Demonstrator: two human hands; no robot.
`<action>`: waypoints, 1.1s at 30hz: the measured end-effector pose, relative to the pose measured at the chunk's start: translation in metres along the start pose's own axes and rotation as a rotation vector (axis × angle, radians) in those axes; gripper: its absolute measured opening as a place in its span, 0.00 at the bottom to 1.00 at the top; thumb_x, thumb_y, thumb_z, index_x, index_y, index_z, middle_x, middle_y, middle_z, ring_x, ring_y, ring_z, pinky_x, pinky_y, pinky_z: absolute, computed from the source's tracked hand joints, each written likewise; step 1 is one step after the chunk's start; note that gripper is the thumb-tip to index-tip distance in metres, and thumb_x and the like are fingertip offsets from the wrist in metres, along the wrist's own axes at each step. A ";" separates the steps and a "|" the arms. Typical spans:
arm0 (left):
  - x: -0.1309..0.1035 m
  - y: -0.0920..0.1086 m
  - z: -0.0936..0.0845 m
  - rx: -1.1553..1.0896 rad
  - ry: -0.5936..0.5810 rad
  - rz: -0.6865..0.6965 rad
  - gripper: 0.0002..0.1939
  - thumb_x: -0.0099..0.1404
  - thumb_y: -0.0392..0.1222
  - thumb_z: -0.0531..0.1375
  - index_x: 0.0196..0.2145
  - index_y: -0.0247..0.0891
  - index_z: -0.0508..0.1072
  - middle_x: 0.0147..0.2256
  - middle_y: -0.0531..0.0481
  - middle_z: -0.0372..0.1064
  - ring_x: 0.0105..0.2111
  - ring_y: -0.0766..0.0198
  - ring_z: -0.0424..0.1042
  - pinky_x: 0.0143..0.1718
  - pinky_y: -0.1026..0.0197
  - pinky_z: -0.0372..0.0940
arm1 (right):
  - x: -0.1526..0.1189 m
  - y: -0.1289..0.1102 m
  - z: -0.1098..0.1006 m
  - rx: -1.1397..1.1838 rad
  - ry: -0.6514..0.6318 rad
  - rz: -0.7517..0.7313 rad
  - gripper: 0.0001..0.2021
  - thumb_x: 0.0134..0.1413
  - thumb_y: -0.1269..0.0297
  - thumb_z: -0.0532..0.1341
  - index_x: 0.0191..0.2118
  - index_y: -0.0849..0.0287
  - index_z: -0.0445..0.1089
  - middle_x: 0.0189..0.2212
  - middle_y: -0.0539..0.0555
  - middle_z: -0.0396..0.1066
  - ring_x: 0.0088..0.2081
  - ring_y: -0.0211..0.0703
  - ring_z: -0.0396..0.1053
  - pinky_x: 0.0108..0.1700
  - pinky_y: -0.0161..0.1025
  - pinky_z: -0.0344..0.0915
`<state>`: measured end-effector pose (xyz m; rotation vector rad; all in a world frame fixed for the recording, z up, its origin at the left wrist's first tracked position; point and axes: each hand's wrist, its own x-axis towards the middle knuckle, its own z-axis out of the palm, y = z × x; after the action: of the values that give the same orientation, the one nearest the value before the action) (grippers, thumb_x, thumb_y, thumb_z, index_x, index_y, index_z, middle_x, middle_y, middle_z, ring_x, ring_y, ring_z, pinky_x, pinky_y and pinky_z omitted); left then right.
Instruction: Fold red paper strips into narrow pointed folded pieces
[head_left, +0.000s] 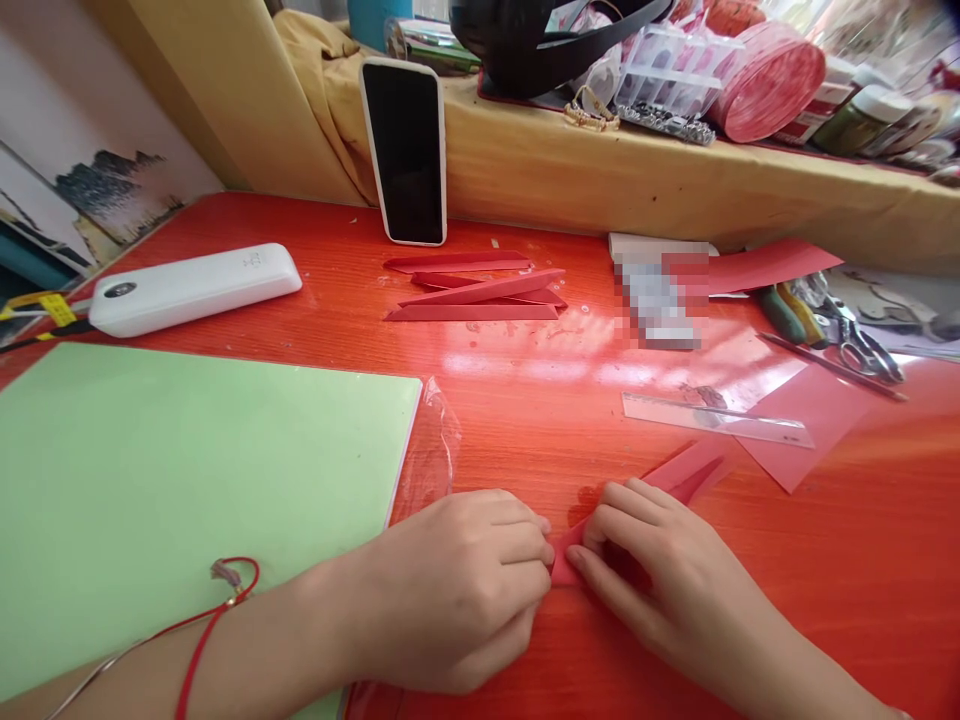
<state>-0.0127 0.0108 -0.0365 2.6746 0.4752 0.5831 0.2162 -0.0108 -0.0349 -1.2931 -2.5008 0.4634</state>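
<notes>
A strip of red paper [682, 472] lies slantwise on the red tabletop, partly folded lengthwise, its near end between my two hands. My left hand [472, 585] is closed, its fingertips at the strip's near left end; the thumb is hidden. From the right, my right hand [652, 560] pinches the strip close to that end, thumb and fingers bent down onto it. Several narrow folded red paper strips [480, 290] lie loosely grouped farther back. Past the strip's far end are a clear ruler [712, 418] and a flat red paper sheet [810, 425].
Green paper [202, 480] in clear plastic covers the left side. A white power bank [199, 288] with cables lies behind it. A phone [405, 150] leans upright at the back. Scissors [859, 330], pliers [795, 315] and a pencil [832, 366] lie at right, below a cluttered shelf.
</notes>
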 end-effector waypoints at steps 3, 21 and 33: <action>0.000 0.002 -0.001 -0.036 -0.009 -0.004 0.12 0.66 0.27 0.54 0.43 0.30 0.74 0.34 0.44 0.74 0.35 0.56 0.71 0.41 0.55 0.68 | 0.000 0.000 0.000 0.002 0.018 -0.015 0.11 0.63 0.70 0.57 0.28 0.56 0.63 0.25 0.49 0.66 0.28 0.41 0.64 0.30 0.37 0.60; 0.004 0.013 -0.001 0.332 -0.170 0.129 0.07 0.69 0.29 0.57 0.38 0.33 0.75 0.38 0.46 0.72 0.36 0.56 0.68 0.39 0.54 0.65 | 0.003 -0.003 -0.001 0.040 -0.018 0.071 0.07 0.61 0.72 0.57 0.31 0.55 0.62 0.27 0.49 0.69 0.30 0.42 0.64 0.32 0.38 0.60; 0.008 0.020 0.009 0.327 -0.088 0.065 0.05 0.68 0.30 0.57 0.39 0.34 0.72 0.34 0.50 0.68 0.32 0.58 0.62 0.34 0.54 0.61 | 0.007 -0.005 -0.004 0.050 -0.016 0.075 0.09 0.57 0.77 0.56 0.30 0.55 0.60 0.26 0.49 0.69 0.29 0.41 0.63 0.31 0.37 0.59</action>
<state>0.0032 -0.0057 -0.0328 3.0213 0.4969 0.4336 0.2098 -0.0075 -0.0286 -1.3732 -2.4443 0.5517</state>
